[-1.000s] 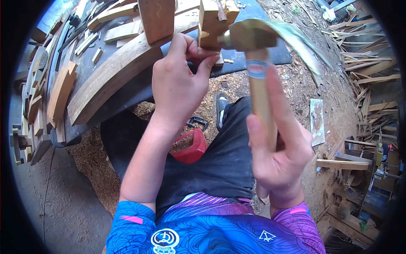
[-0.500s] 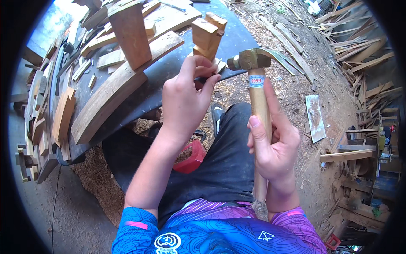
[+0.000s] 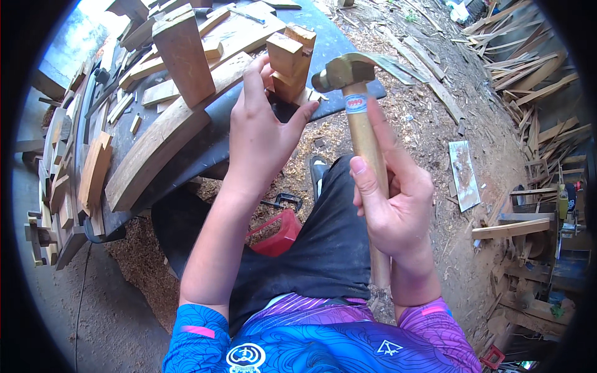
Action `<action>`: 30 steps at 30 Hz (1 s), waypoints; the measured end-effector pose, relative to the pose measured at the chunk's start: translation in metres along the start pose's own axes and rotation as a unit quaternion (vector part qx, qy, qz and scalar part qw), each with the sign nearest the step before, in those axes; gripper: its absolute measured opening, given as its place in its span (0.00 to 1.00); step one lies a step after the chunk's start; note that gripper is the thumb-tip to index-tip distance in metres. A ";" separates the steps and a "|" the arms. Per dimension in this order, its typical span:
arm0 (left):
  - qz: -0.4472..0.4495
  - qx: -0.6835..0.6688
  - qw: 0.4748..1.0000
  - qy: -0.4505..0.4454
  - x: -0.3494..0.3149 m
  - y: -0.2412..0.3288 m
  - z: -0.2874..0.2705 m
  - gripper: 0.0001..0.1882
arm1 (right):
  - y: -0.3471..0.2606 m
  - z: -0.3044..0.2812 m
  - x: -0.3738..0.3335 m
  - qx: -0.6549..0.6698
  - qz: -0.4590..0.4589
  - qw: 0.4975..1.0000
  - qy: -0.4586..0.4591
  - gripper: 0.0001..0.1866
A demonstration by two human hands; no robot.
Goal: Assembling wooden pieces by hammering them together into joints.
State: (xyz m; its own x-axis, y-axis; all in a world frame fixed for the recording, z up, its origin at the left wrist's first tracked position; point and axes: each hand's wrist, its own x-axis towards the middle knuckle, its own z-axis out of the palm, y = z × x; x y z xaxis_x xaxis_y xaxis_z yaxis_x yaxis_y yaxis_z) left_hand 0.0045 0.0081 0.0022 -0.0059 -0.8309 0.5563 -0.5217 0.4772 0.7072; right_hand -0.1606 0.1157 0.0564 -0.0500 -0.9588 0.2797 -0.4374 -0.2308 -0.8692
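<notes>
My right hand (image 3: 398,202) is closed round the wooden handle of a claw hammer (image 3: 349,71), its forefinger stretched along the handle. The metal head is raised near the table's corner. My left hand (image 3: 264,127) is curled about the lower part of a notched wooden block (image 3: 290,62), which stands upright at the table's edge. Its fingers lie along the block's left side and are partly hidden behind it; the thumb is apart on the near right side. Small pale wood pieces (image 3: 309,96) show beside the thumb.
A curved timber (image 3: 155,152) and an upright wooden piece (image 3: 183,62) lie left on the dark tabletop (image 3: 227,109), among several offcuts. A red plastic container (image 3: 277,235) and black clamp (image 3: 288,200) are below. Scrap wood (image 3: 541,81) is piled at right.
My left hand has gone from a pinch beside the block to spread fingers round its lower part. The hammer and my right hand have shifted left, nearer the block.
</notes>
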 end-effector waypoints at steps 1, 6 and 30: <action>-0.018 -0.025 1.000 -0.007 0.005 0.001 0.001 0.41 | -0.001 -0.001 0.002 0.000 0.009 1.000 -0.002 0.31; -0.054 -0.036 0.996 -0.067 0.009 0.001 0.000 0.43 | 0.004 -0.006 -0.003 -0.025 0.017 1.000 -0.006 0.31; 0.145 0.126 0.981 0.007 -0.028 0.023 0.007 0.15 | 0.019 -0.013 -0.011 0.040 0.053 0.998 0.001 0.33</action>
State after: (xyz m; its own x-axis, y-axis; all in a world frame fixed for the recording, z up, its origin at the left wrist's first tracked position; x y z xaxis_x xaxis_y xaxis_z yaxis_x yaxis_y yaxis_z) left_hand -0.0130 0.0402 -0.0004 -0.1752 -0.6656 0.7254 -0.6935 0.6065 0.3890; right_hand -0.1794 0.1240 0.0422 -0.0945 -0.9780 0.1860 -0.3556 -0.1414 -0.9239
